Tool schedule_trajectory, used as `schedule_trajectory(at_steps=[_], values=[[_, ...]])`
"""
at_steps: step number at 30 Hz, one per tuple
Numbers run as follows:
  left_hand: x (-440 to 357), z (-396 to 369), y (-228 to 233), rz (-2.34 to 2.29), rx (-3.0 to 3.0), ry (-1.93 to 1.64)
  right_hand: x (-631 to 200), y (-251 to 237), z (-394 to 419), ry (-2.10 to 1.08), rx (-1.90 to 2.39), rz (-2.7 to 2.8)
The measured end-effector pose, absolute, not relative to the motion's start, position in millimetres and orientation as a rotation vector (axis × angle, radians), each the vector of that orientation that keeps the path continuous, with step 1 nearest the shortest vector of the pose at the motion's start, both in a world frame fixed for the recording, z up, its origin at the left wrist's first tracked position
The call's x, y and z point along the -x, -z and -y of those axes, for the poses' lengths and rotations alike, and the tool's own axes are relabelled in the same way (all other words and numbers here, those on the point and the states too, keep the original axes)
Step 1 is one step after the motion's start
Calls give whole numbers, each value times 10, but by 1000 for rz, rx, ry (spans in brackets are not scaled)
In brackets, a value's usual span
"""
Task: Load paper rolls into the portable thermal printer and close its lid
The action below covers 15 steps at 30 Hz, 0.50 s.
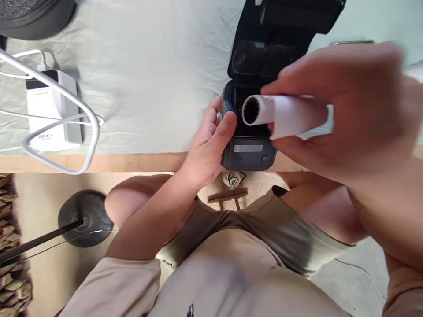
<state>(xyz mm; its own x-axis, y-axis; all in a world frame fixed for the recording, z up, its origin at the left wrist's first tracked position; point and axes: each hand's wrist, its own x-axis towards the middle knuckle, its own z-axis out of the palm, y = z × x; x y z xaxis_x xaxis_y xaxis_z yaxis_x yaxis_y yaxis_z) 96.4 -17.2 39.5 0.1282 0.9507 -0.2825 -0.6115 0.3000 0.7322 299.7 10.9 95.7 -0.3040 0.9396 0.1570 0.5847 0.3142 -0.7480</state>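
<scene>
A small dark label printer sits at the table's front edge, its black lid swung up and away from me. My left hand grips the printer's left side, with the thumb over the rim of its open compartment. In my right hand, blurred by motion, is a white paper roll, pinched between thumb and fingers. The roll lies sideways just above the compartment, its hollow core facing left and a flap of paper loose from it. It hides part of the compartment.
On the left of the table lies a white power bank with a white cable looped over it. A black round object stands at the back left. Below the table edge are a round black stand base and a bottle.
</scene>
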Motion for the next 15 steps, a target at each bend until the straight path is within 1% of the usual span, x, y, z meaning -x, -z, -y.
schedule_trajectory(at_steps=[4,6,12,15], values=[[-952,196,-381,-806,-555,-1206,-2868,-977,-200,-467,1317,2292],[-935,211,-360,-834,-569,-1191,-2916,-945,-219,-375,1277,2349],[-934,250,-310,-805,-628,-1220,-2976,-836,-163,-131,1216,2372],[-962,242,-340,-818,-564,-1243,-2960,-762,-86,29,1074,2280]])
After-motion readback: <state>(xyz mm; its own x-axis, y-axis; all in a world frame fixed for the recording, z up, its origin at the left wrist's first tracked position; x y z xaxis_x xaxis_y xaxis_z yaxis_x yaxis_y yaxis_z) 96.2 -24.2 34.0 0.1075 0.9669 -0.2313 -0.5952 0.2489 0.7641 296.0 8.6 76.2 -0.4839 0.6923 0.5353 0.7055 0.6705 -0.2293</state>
